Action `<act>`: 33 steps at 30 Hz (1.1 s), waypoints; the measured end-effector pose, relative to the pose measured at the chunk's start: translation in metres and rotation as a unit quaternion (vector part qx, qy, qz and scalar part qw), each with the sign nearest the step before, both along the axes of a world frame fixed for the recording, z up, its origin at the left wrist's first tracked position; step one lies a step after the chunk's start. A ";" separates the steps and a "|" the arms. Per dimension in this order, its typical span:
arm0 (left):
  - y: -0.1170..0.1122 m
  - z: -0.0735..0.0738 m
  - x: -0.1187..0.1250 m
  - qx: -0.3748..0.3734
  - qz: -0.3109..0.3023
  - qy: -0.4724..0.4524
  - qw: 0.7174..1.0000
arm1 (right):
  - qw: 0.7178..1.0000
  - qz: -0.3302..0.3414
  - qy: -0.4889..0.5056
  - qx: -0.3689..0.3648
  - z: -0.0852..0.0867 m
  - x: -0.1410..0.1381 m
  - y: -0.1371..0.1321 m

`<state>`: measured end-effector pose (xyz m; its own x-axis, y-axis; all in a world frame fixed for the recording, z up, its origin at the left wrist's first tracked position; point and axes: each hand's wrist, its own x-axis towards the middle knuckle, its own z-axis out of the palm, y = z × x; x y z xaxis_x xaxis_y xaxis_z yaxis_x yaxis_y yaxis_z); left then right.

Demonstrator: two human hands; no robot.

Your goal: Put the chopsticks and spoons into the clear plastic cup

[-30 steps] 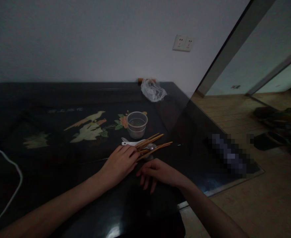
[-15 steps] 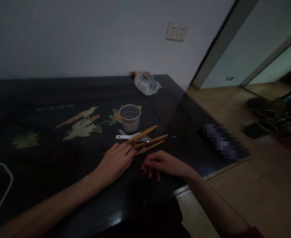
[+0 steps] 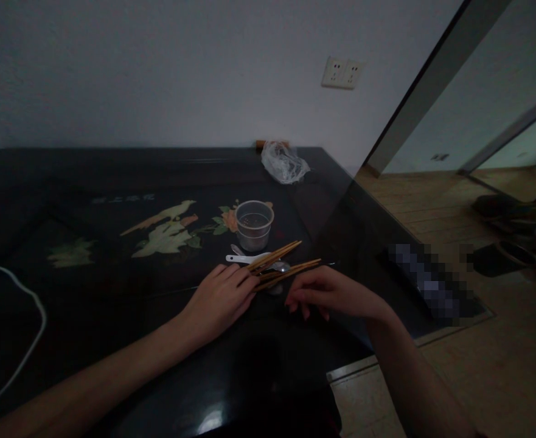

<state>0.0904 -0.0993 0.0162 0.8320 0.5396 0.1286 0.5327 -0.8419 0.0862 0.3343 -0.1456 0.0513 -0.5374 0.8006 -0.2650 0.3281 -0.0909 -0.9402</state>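
Observation:
My left hand (image 3: 222, 299) lies flat on the black table (image 3: 112, 316), fingers stretched out, with its fingertips on the near ends of several wooden chopsticks (image 3: 280, 265). The chopsticks fan out to the right over a white spoon (image 3: 243, 258) and a metal spoon (image 3: 280, 267). My right hand (image 3: 329, 293) hovers just right of the chopsticks, fingers loosely curled downward with nothing in them, its fingertips close to the chopstick tips. A clear plastic cup (image 3: 254, 225) stands just behind the spoons.
A crumpled plastic bag (image 3: 284, 163) lies at the table's far right corner, by the wall. A white cable (image 3: 16, 340) loops over the table's left side. The table's right edge runs beside a tiled floor (image 3: 500, 365). A wall socket (image 3: 341, 72) sits above.
My right hand has lifted and moved right and away from me, up toward the chopstick tips. My left hand has stayed on the chopsticks. The view shifted slightly.

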 end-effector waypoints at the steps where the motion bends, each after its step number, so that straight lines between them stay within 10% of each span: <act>1: 0.001 0.002 0.000 -0.002 0.003 -0.002 1.000 | 1.000 -0.004 -0.012 0.009 0.006 0.004 0.006; 7: 0.019 0.015 -0.011 -0.029 0.055 0.014 0.998 | 0.982 -0.076 -0.101 0.139 0.010 0.027 0.056; 11: 0.034 0.024 -0.021 -0.059 0.102 0.031 0.993 | 0.889 -0.247 -0.213 0.320 -0.023 0.030 0.076; 14: 0.041 0.026 -0.026 -0.081 0.133 0.053 0.986 | 0.841 -0.219 -0.267 0.417 -0.044 0.029 0.079; 23: 0.039 0.018 -0.023 -0.105 0.138 0.074 0.982 | 0.863 -0.055 -0.290 0.411 -0.061 0.031 0.084; 33: 0.030 0.008 -0.010 -0.042 0.114 0.124 0.985 | 0.872 -0.039 -0.281 0.398 -0.071 0.041 0.089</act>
